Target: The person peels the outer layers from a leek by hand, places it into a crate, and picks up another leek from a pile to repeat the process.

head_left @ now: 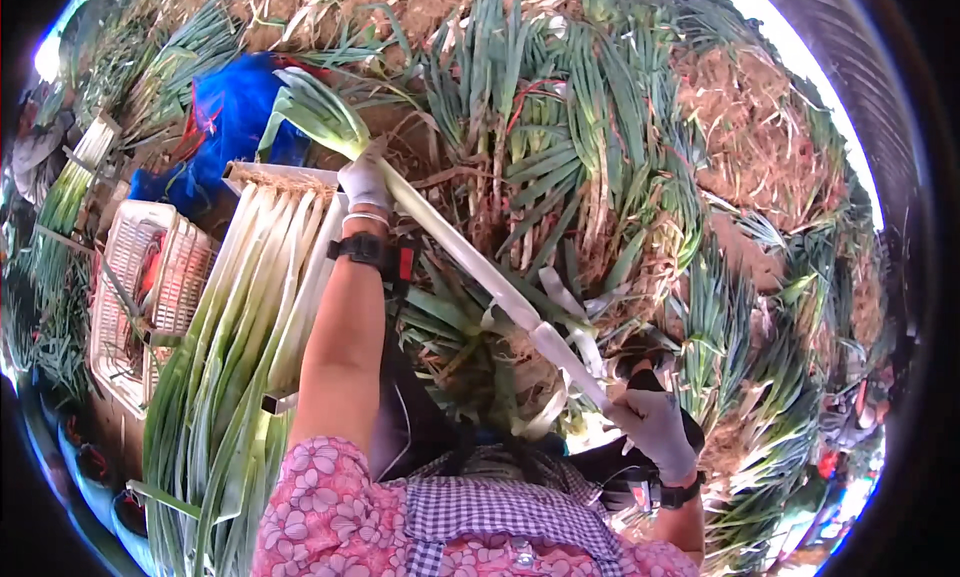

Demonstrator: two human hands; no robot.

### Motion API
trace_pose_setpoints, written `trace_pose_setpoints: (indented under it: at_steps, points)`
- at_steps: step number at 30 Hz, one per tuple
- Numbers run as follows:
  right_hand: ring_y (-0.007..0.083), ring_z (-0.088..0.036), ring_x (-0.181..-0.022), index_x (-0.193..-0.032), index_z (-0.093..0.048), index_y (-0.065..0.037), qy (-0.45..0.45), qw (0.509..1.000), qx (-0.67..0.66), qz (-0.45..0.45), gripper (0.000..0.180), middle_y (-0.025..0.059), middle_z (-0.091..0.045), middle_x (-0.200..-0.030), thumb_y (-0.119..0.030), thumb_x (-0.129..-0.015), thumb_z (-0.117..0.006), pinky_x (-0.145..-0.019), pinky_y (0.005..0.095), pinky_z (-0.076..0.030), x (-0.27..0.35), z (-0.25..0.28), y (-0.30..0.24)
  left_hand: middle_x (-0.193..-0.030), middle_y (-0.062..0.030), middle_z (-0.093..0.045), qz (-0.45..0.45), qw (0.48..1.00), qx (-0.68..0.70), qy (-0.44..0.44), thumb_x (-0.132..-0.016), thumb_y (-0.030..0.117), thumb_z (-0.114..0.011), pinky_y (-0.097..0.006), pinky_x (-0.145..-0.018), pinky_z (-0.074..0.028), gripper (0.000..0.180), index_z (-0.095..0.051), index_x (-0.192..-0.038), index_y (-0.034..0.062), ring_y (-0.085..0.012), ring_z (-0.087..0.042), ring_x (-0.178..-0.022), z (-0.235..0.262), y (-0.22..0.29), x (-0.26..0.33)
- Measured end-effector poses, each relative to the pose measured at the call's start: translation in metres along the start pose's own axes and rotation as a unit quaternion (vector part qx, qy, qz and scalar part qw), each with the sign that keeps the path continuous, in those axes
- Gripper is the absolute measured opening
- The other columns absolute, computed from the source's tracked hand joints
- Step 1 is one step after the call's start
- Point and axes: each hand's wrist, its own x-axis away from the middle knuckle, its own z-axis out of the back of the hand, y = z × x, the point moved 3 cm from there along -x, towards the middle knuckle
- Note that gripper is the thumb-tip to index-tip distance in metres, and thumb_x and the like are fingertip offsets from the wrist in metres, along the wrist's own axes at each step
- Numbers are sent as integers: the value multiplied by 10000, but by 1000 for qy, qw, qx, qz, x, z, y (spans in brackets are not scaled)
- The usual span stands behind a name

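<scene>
Right of the basket (pixel 184 277), your left hand (pixel 366 182) and right hand (pixel 655 432) wrap snugly around one long onion (pixel 465 255), apparently mid-peel, the next pull calling for steadiness.

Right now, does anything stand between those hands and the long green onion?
Only pale gloves: the left hand grips the green onion near its leaves, the right hand its white end. Nothing else visible intervenes.

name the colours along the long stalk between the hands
The stalk runs from pale green to white toward the right hand; head view.
</scene>
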Motion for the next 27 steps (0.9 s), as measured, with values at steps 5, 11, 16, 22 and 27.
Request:
trace_pose_setpoints:
  at_steps: [5,11,16,22,27]
  points:
    - [173,-538,-433,-722,-658,-6,29,995,84,-39,195,107,-543,-530,-184,-791,-701,-438,294,-379,32,25,5,-746,-32,-579,21,998,-35,54,-733,108,-747,-315,-575,-443,246,-648,-911,-30,-151,-526,-622,5,8,1]
    - [205,-672,-690,-965,-692,-67,-25,993,93,-65,263,96,-659,-728,-234,-765,-724,-606,293,-508,11,13,11,-760,-30,-570,-31,998,31,55,-727,92,-746,-331,-588,-452,239,-636,-908,-19,-166,-520,-614,1,12,-2]
    - [319,-647,-864,-1205,-584,-90,222,958,-32,180,467,168,-656,-1033,-219,-780,-731,-747,347,-501,-67,0,-36,-766,-41,-565,-42,993,75,80,-718,89,-750,-343,-598,-458,246,-626,-890,-37,-177,-517,-621,1,2,-3]
    - [315,-656,-765,-1149,-610,-69,190,978,-27,79,321,178,-663,-866,-206,-860,-637,-648,384,-485,-113,-39,-44,-782,-62,-585,-34,991,53,119,-682,109,-766,-344,-613,-464,302,-631,-889,-65,-182,-529,-643,2,2,-2]
    - [184,-586,-504,-862,-650,-17,147,979,55,127,111,122,-623,-623,-118,-844,-607,-507,328,-439,-75,-47,-36,-731,-43,-597,-38,996,-5,84,-682,117,-762,-312,-614,-442,269,-653,-857,-57,-161,-521,-607,3,-12,-9]
